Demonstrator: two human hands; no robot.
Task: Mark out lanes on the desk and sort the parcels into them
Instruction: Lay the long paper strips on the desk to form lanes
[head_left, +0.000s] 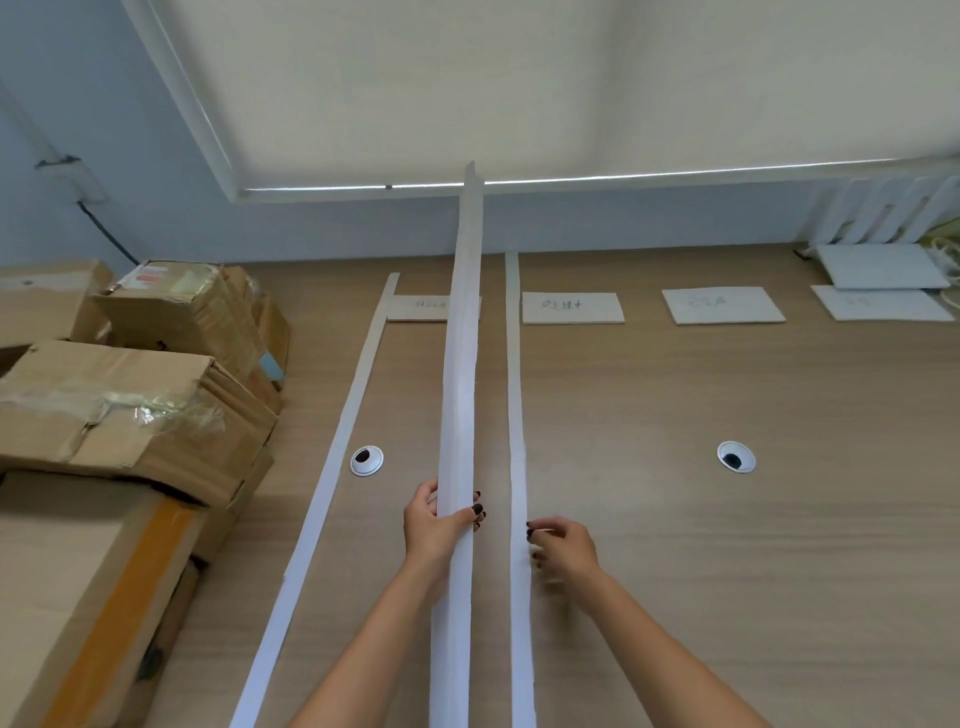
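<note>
At frame centre, the left hand (436, 525) is gripping a long white paper strip (460, 364), raised for placement; the right hand (563, 545) is pinching a laid white strip (517, 415), probably aligning it; brown cardboard parcels (130, 415) are waiting at left.

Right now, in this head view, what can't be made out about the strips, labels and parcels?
- Held strip in left hand: near end cut off by bottom edge.
- Leftmost label card: partly hidden behind held strip.
- Other label cards: handwriting too small.
- Parcels: cut off by left edge.
- Right hand fingertips: blurred.
</note>
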